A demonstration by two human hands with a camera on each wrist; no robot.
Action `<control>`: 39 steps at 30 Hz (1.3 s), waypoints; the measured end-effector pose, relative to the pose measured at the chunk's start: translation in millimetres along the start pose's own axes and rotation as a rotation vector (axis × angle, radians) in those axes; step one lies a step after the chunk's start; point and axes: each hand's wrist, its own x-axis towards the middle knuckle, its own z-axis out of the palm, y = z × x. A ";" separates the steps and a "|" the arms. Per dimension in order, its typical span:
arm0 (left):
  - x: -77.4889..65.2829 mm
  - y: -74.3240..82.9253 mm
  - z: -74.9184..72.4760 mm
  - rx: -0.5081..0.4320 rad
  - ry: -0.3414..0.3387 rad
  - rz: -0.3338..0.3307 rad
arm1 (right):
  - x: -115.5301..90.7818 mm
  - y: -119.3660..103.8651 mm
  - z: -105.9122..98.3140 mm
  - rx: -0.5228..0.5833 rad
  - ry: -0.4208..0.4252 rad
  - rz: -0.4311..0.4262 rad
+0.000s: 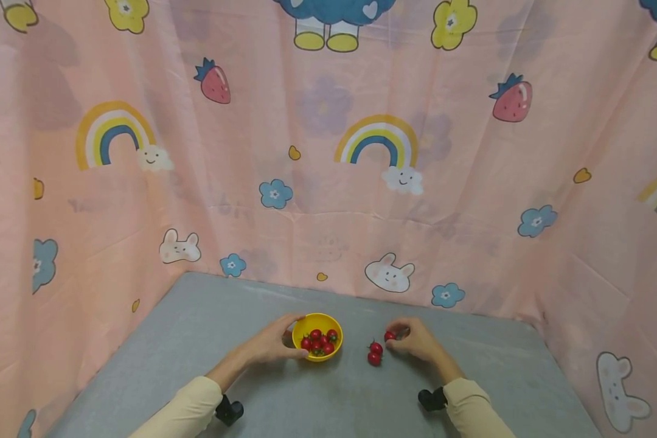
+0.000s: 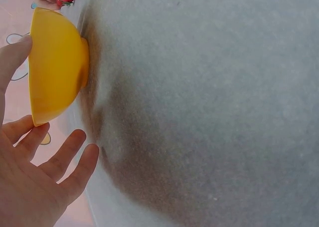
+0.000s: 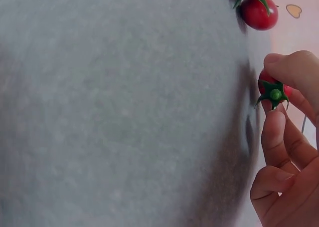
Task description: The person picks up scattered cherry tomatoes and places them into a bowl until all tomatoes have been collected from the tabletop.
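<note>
A yellow bowl with several red cherry tomatoes inside stands on the grey table. My left hand holds it from the left, thumb at the near rim and fingertips at the far rim. In the left wrist view the bowl shows from the side, and the lower fingers of the hand spread free of it. My right hand pinches one cherry tomato with a green calyx between thumb and fingers. Just left of this hand lie two more tomatoes, close together on the table.
The grey tabletop runs back to a pink printed curtain, which also hangs at both sides. Black wrist cameras sit at both sleeve cuffs.
</note>
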 end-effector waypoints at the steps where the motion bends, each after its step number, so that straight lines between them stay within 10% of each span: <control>1: 0.0 -0.1 0.0 0.000 -0.001 0.002 | 0.2 0.8 -0.9 -0.002 0.003 0.001; 27: -1.4 3.8 -0.5 0.013 -0.007 -0.003 | 1.2 -7.0 -14.3 0.035 0.090 0.109; 39: 0.1 2.7 1.4 0.032 0.003 0.002 | 3.0 -25.7 -13.8 0.008 0.094 -0.042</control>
